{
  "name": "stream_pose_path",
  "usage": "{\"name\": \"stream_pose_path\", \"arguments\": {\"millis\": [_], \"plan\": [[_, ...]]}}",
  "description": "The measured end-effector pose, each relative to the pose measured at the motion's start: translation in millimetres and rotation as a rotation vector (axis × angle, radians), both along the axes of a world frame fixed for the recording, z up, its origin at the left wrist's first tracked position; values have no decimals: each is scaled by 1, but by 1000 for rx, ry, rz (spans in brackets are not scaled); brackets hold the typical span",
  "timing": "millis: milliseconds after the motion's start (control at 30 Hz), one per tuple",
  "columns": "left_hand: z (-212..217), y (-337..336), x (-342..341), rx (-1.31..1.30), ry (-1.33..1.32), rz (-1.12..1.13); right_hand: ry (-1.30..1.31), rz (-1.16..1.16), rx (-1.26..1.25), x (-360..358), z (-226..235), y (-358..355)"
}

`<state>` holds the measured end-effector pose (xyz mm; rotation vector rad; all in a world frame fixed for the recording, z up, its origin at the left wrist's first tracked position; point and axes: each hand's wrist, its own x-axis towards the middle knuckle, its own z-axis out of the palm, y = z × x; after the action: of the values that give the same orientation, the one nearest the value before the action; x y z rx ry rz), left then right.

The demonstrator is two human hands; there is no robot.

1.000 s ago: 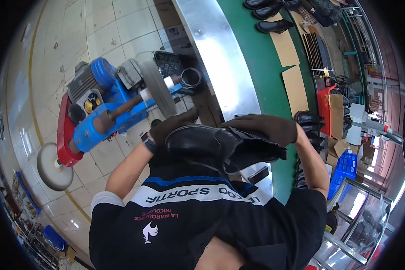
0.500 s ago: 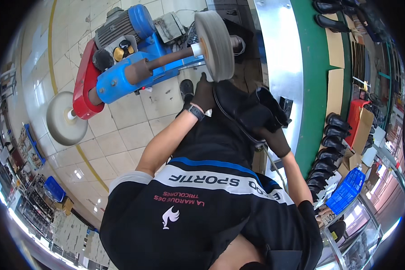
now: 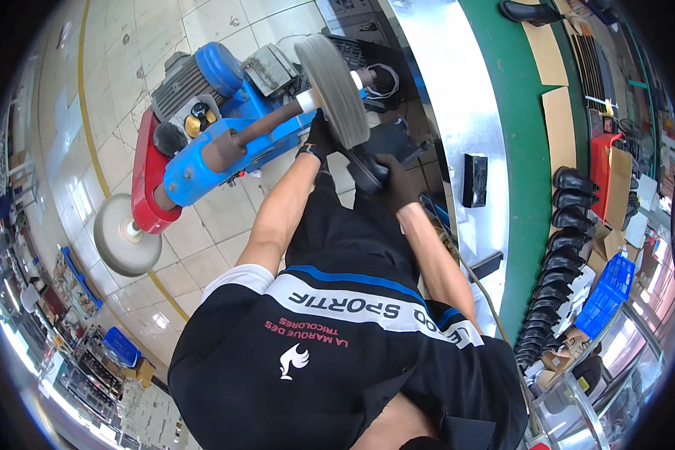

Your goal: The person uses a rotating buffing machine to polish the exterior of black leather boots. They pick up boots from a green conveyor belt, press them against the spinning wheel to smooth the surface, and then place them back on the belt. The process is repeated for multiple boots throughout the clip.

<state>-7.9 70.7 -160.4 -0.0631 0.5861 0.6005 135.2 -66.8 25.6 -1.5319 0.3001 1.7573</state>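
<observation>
A black leather boot (image 3: 388, 142) is at the lower right edge of a large grey buffing wheel (image 3: 336, 90), close against it; exact contact is hard to make out. My right hand (image 3: 397, 184), in a dark glove, is closed around the boot on its near side. On the wheel's left, my gloved left hand (image 3: 320, 136) reaches up beside the lower rim. Its fingers are partly hidden by the wheel, so its hold on the boot does not show clearly. A dark watch sits on my left wrist.
The blue buffing machine (image 3: 195, 172) has a motor and a second, pale wheel (image 3: 127, 236) at its left end. On my right runs a metal-edged bench (image 3: 457, 82) with a green top, a small black box (image 3: 475, 180) and a row of black shoes (image 3: 566, 240). A blue crate (image 3: 607, 296) stands beyond.
My right hand has moved left and up, swinging the boot round to the wheel's right side. My left hand has shifted slightly up and left. The view has turned a little.
</observation>
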Motion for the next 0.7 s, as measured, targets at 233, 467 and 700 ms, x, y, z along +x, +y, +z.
{"name": "stream_pose_path", "arguments": {"millis": [233,467,700], "plan": [[-28,14,-19,751,485,-87,342,-285,170,-35,-5,-19],[117,-58,-10,351,29,28,-518,361,432,21,25,-109],[173,-63,-8,-216,-76,-31,-1110,1112,711,37,150,-46]]}}
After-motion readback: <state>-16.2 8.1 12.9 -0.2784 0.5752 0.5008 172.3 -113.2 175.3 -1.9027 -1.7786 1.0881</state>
